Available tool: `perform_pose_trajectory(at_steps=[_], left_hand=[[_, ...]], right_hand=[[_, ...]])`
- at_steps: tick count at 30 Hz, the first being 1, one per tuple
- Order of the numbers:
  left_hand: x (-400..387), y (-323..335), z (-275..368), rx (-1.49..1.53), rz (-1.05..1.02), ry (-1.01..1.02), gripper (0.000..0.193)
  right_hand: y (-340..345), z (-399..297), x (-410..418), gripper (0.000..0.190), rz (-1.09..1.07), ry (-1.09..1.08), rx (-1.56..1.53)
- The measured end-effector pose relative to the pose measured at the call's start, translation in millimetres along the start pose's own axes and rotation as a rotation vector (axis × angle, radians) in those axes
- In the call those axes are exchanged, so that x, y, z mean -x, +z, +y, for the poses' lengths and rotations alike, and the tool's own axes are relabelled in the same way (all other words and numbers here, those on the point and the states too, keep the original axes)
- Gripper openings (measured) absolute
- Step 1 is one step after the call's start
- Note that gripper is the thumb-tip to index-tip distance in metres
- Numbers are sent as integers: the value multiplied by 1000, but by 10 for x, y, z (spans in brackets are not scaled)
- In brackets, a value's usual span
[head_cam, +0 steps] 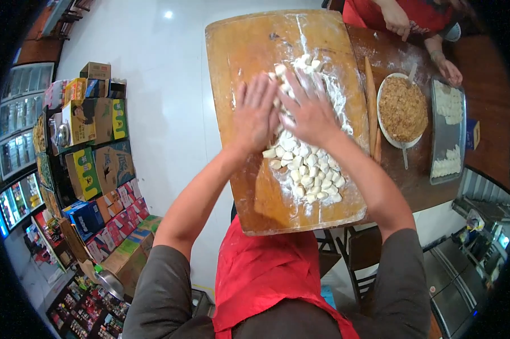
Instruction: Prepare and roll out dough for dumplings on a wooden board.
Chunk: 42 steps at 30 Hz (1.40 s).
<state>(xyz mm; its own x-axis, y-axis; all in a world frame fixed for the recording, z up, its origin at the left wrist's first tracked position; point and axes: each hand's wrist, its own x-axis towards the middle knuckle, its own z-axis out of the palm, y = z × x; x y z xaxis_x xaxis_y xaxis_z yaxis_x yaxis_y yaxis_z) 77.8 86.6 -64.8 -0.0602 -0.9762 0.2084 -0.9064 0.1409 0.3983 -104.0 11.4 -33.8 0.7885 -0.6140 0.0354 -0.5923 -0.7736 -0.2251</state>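
Small floured dough pieces lie in a heap on a wooden board. My left hand rests flat at the heap's upper left, palm down, its fingers nearly together. Beside it my right hand spreads floury fingers over the upper pieces. Both palms face the dough, so what lies right under them is hidden. Neither hand grips a piece that I can see. Loose white flour streaks the board to the right of my right hand.
Right of the board are a rolling pin, a bowl of brown filling with utensils in it, and a metal tray holding rows of dumplings. Another person's hand is over the tray's far end. Stacked cartons stand at left.
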Motion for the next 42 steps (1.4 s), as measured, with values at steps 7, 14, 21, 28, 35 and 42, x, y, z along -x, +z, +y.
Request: perform_pose_trajectory(at_steps=[7, 14, 21, 28, 35, 42], left_hand=[[-900, 177, -86, -29, 115, 26, 57], [-45, -69, 328, 75, -108, 161, 60], [-610, 71, -326, -73, 62, -24, 63], [-959, 333, 60, -56, -77, 131, 77], [81, -317, 216, -3, -266, 177, 95], [-593, 5, -292, -64, 56, -27, 76]], right_hand=[[39, 804, -414, 60, 123, 95, 15], [16, 120, 522, 81, 52, 97, -149], [18, 415, -626, 71, 137, -71, 59], [91, 963, -165, 69, 2, 56, 87], [-162, -35, 482, 75, -51, 134, -109], [13, 540, -594, 65, 96, 4, 70]])
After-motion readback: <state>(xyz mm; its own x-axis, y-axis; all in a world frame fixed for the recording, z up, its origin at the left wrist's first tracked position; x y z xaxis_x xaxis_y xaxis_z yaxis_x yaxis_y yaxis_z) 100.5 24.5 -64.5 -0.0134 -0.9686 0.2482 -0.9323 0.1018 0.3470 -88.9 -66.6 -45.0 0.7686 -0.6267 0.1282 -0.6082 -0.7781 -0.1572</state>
